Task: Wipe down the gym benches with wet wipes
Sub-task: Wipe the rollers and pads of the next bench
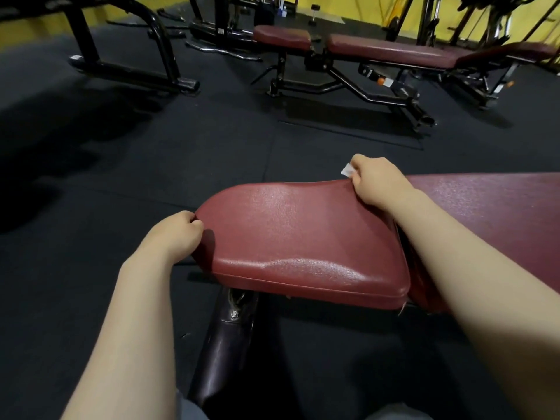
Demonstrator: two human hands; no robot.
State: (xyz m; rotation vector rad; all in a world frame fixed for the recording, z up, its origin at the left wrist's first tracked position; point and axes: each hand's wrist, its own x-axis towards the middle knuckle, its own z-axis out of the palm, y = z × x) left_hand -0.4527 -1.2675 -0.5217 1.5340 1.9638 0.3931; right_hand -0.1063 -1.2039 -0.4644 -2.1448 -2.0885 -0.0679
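Right, so the wipe (pixel 347 170) is up at the far edge of the seat pad (pixel 303 237), bunched in the right hand (pixel 375 180). Only a small white corner pokes out past the knuckles; rest is hidden in the fist. Fingers curled tight round it, thumb side pressed onto the pad's far rim, approx where seat pad meets the back pad (pixel 500 213).

Left hand (pixel 178 233) sits on the opposite end, fingers curled over the rounded left edge, gripping it, prob. steadying the seat. No wipe there.

Key relation: pad's long axis runs left to right across the view, and nearly all its top lies nearer the person and to the left of the wipe. So the unwiped run, if any, lies back toward the body and over toward the left hand. Right hand is the only one placed to do it; left is just an anchor.

Right forearm reaches diagonally over the gap betw. the two pads, wrist bent slightly down, knuckles up. Left forearm comes in straight from below, wrist level w/ the pad edge.

Pad top shows a sheen in patches, esp. near the front edge; could be damp, could be light, can't tell. More benches (pixel 391 51) stand well apart across the floor (pixel 121 177).
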